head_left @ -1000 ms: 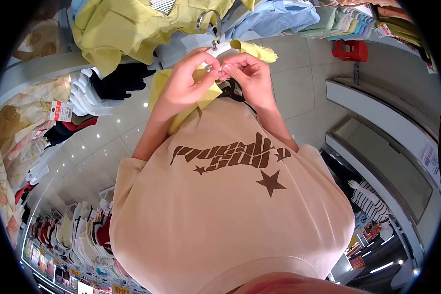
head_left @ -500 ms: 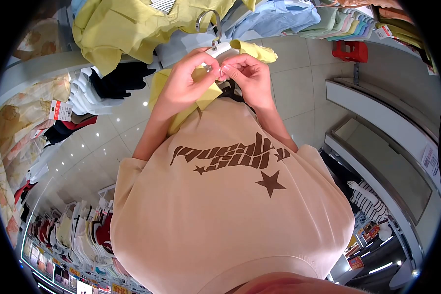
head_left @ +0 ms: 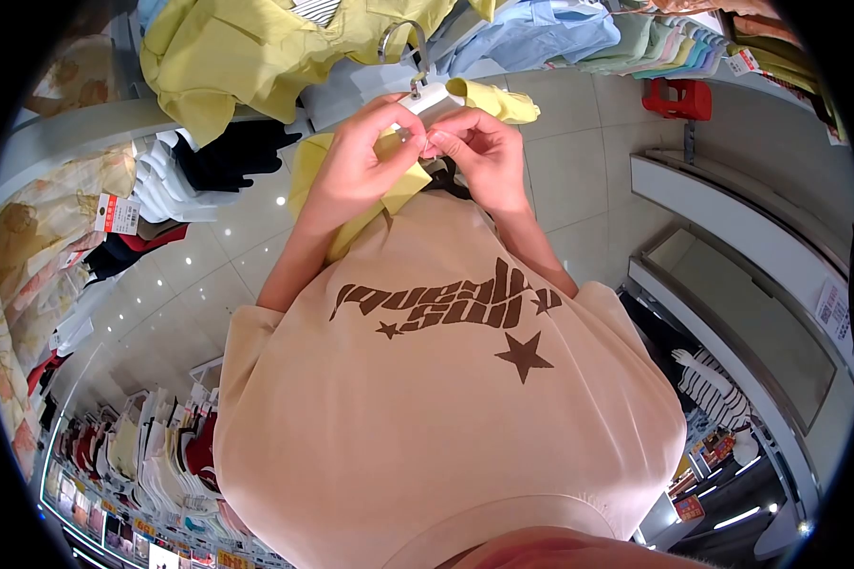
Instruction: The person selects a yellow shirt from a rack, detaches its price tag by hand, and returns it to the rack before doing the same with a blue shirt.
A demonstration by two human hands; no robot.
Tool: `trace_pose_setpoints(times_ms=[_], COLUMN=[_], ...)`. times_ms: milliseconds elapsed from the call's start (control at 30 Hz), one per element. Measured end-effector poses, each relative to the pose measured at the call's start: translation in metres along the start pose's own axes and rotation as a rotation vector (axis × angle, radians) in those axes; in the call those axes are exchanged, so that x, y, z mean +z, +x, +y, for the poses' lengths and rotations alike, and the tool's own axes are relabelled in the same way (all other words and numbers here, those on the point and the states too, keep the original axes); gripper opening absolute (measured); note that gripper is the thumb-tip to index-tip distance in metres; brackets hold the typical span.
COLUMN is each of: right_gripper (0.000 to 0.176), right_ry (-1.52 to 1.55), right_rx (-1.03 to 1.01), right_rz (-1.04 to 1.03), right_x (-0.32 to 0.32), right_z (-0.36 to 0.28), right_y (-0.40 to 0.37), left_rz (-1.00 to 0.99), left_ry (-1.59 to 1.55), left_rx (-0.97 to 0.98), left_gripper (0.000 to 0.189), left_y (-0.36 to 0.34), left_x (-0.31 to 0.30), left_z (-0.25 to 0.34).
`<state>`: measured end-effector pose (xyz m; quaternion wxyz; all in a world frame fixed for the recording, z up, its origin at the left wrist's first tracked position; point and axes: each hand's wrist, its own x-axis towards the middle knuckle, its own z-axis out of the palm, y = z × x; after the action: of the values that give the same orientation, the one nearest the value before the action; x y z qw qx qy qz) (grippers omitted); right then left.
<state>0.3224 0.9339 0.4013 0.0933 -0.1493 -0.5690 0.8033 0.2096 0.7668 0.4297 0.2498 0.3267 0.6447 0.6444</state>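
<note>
My left hand and my right hand meet fingertip to fingertip in front of my chest. Both pinch at one spot, where a tiny pale thing shows between the fingers, too small to name. Just beyond them stands a white hanger with a metal hook. A yellow garment hangs on it, partly hidden behind my left hand and wrist; its sleeve sticks out past my right hand.
Yellow clothing and blue shirts line the rack ahead. Floral garments hang at the left. A red plastic stool stands at the far right, near a white shelf unit.
The fingers have shifted very slightly around the pinched spot, and the hanger and yellow sleeve have moved a little. Otherwise the hands stay in place.
</note>
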Motion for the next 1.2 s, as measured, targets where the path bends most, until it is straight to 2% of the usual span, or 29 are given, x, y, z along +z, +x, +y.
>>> trace_pose_setpoints(times_ms=[200,300,500,1200], right_gripper=[0.005,0.005,0.005,0.004], right_ry=[0.0,0.03,0.04,0.01], right_rx=[-0.007,0.006,0.026,0.001], right_rz=[0.013,0.014,0.006,-0.016], right_x=[0.001,-0.001,-0.004,-0.007], right_z=[-0.003,-0.002,0.001,-0.004], right_y=[0.0,0.001,0.002,0.008], left_rz=[-0.014,-0.048,-0.067,-0.036], left_ry=[0.018,-0.051,-0.018,-0.022], left_rx=[0.038,-0.029,0.024,0.004], left_gripper=[0.004,0.004,0.004,0.004], left_y=[0.003,0.002,0.003,0.011], left_x=[0.0,-0.001,-0.002,0.001], left_z=[-0.005,-0.002,-0.011,-0.006])
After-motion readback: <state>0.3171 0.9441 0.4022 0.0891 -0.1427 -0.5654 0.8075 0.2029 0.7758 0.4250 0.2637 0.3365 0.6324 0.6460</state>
